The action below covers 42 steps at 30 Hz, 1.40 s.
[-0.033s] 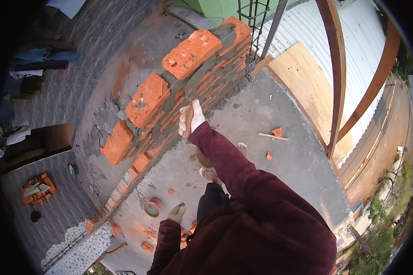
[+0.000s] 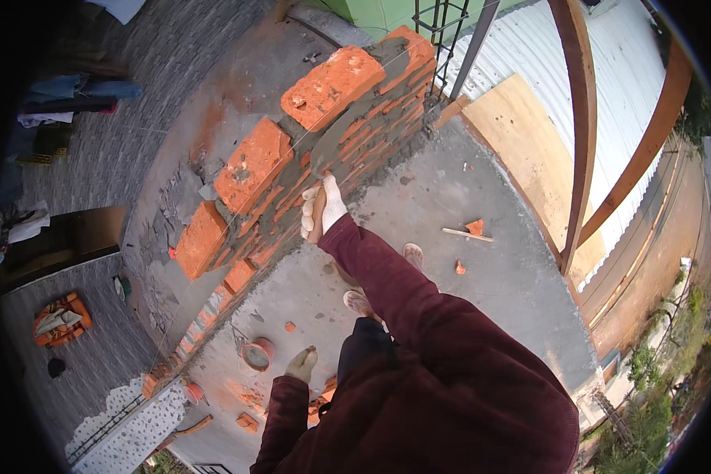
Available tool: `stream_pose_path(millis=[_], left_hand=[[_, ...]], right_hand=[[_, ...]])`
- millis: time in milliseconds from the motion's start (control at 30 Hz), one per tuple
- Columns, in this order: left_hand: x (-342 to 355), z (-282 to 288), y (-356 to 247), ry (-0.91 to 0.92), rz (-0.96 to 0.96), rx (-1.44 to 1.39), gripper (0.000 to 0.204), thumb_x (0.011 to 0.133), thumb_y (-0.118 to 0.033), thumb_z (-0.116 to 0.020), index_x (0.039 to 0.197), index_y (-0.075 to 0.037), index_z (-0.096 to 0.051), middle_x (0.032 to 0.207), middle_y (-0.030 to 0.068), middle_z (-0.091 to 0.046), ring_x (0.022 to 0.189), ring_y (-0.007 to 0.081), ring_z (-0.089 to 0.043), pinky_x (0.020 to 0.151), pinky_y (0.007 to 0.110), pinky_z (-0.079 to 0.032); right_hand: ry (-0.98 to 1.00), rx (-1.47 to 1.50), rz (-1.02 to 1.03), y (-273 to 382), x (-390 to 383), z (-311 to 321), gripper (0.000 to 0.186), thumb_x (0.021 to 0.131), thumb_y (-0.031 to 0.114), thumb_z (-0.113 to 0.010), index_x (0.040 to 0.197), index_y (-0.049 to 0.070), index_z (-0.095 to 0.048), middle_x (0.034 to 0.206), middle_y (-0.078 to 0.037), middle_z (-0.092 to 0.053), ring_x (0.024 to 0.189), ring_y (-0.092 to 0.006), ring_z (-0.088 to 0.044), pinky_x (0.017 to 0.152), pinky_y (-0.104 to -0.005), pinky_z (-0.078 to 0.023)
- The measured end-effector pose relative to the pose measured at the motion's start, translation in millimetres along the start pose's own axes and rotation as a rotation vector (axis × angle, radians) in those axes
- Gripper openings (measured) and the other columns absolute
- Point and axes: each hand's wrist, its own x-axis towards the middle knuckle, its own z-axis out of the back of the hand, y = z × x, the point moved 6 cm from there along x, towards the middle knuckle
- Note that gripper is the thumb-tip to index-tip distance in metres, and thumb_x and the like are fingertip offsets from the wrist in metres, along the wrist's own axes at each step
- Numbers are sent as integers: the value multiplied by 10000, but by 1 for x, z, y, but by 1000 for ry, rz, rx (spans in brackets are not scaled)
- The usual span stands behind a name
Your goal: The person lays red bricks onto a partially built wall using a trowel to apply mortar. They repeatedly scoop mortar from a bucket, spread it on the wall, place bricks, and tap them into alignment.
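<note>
The step in hand is judged to be the pointing or trimming of mortar on the near face of a low brick wall (image 2: 292, 170). The right hand (image 2: 322, 209) is closed around the handle of a trowel (image 2: 332, 150), whose grey blade is laid against the wet mortar just below the top course. The wall stands along the far-left edge of a concrete slab (image 2: 466, 268), running from a column of steel reinforcement bars (image 2: 442, 31) at its far end down toward the near-left corner. The top course is made up of three separate orange bricks with mortar-filled gaps between them.

The left hand (image 2: 302, 365) hangs low by the near-left part of the slab, loosely curled; nothing is seen to be held in it. A small round container (image 2: 257, 354) lies on the slab just beside it, with brick fragments (image 2: 474, 227) scattered further right.

The next move is judged to call for a steady stroke along the joint, with the blade kept flat to the brick face so that mortar is not dragged out.
</note>
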Motion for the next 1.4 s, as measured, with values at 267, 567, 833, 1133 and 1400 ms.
stream_pose_path(millis=[267, 567, 833, 1133, 1400], left_hand=[[-35, -45, 109, -147, -89, -306, 508, 1067, -340, -583, 1441, 4, -578, 1220, 20, -675, 1114, 108, -593, 1036, 293, -450], [-26, -168, 345, -124, 230, -816, 355, 1027, -392, -628, 1118, -70, -748, 921, -56, -671, 837, 79, -594, 811, 286, -492], [174, -190, 334, -83, 27, -616, 417, 1001, -318, -664, 1262, 8, -653, 1156, 86, -688, 1114, 191, -624, 994, 341, -466], [403, -205, 264, -333, -2, -839, 823, 982, -512, -672, 1496, 76, -413, 1445, 210, -553, 1313, 235, -540, 1087, 332, -418], [456, -226, 200, -394, -109, -999, 326, 1022, -365, -675, 1050, -41, -651, 963, -20, -647, 870, 76, -557, 783, 265, -471]], right_hand=[[53, -754, -382, -116, -130, 104, 413, 1054, 443, -532, 1077, 32, -568, 692, -57, -571, 443, -215, -545, 402, -385, -487], [-220, -2520, -493, -51, -134, 273, 353, 865, 210, -727, 1145, 71, -564, 805, -116, -645, 624, -276, -668, 525, -432, -557], [353, -3321, -493, -131, 0, 314, 329, 928, 95, -573, 1248, 25, -606, 1120, -226, -710, 1057, -396, -712, 878, -486, -590], [663, -3455, -175, -243, 188, 423, 388, 923, 114, -631, 1293, 0, -590, 1187, -192, -722, 1017, -326, -754, 817, -447, -623], [782, -3260, -881, -146, 137, 452, 397, 897, 81, -634, 1263, -58, -566, 1170, -255, -710, 1047, -377, -733, 857, -466, -602]])
